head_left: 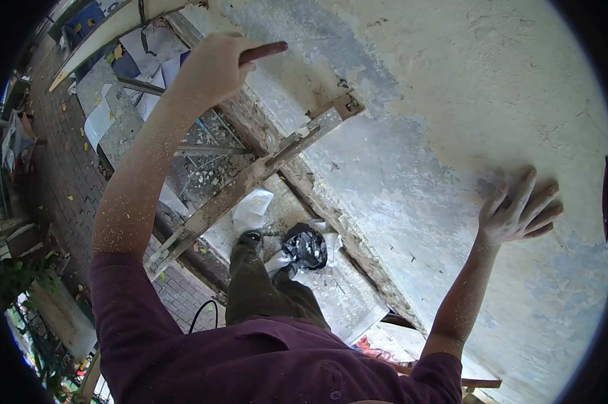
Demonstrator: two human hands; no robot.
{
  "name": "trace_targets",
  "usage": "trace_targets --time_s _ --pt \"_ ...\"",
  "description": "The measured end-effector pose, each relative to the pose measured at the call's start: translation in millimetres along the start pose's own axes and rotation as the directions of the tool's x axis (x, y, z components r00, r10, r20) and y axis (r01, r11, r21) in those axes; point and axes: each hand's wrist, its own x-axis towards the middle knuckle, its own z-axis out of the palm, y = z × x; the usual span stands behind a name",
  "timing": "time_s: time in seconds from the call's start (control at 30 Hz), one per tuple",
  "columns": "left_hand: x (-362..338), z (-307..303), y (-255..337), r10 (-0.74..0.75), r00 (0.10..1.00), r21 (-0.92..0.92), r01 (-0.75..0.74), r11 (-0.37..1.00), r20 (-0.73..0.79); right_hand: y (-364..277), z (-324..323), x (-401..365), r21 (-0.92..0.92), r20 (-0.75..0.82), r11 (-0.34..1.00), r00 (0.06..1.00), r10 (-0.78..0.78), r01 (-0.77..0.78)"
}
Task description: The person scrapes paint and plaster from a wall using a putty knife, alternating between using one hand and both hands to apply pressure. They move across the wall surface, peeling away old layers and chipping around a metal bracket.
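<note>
My left hand (216,67) is closed round the dark red handle of a scraper (267,51). Its thin blade, seen nearly edge-on, points right at the wall (452,81), where patches of pale coating have come off and grey-blue shows beneath. Farther right, my right hand (519,212) lies on the same wall with its fingers spread and nothing held. Pale flakes and dust cling to both forearms.
Below the left hand, a worn wooden beam (250,176) juts out from the wall. A black plastic bag (306,246) sits by my feet among white sheets. Debris litters a board (209,168) at left, and brick paving (58,155) lies beyond.
</note>
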Motion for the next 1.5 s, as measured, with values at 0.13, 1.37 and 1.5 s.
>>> trace_targets --time_s 0.13,1.37,1.5 --pt "-1.3 -2.9 -5.4 0.086 0.983 -0.102 -0.103 0.989 -0.16 3.6 3.1 -0.6 -0.003 -0.022 1.0 0.999 -0.025 0.025" --pt "76.5 129.3 86.7 -0.941 0.254 -0.938 -0.319 0.135 -0.221 -0.9 1.6 1.3 0.051 -0.045 0.999 0.999 0.018 -0.016" --pt "60.2 140.7 74.2 -0.923 0.366 -0.987 -0.049 -0.15 0.122 -0.2 0.7 1.0 0.059 -0.045 0.998 0.999 0.004 -0.002"
